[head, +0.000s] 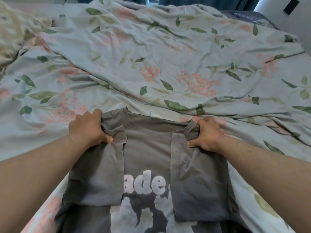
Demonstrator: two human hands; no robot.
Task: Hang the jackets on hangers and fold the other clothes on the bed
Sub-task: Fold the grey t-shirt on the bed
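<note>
Lying print-up on the near edge of the floral-covered bed (151,56), the grey T-shirt (148,148) has both sleeves and side panels turned in over the chest, which narrows it to a strip running from the fingers (107,139) back toward the person. The left hand (89,128) and right hand (207,134) each grasp a shoulder corner, one on either side of the neckline (154,131). This matched hold probably lets the top come down squarely in one fold, while the rumpled cover beyond the fingers stays out of the way.
</note>
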